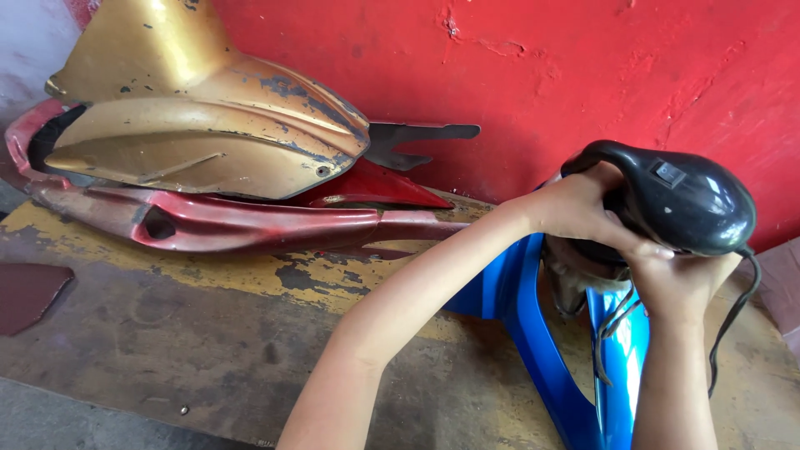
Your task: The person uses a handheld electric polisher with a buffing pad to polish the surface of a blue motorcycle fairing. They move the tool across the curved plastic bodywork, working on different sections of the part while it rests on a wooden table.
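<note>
A black electric polisher point(683, 196) with a rounded body and a switch on top is held at the right. My left hand point(575, 204) grips its front handle. My right hand point(679, 279) holds it from below at the rear. Its worn pad point(575, 271) presses on a glossy blue motorcycle fairing panel point(533, 333) that lies on the floor. A black cord point(733, 325) hangs from the back of the tool down past my right forearm.
A worn gold fairing panel point(200, 125) rests on a red panel point(242, 221) against the red wall point(542, 75). A black bracket point(408, 142) sticks out behind them. A dark red piece point(29, 292) lies at far left on the scuffed yellow-brown floor point(192, 333).
</note>
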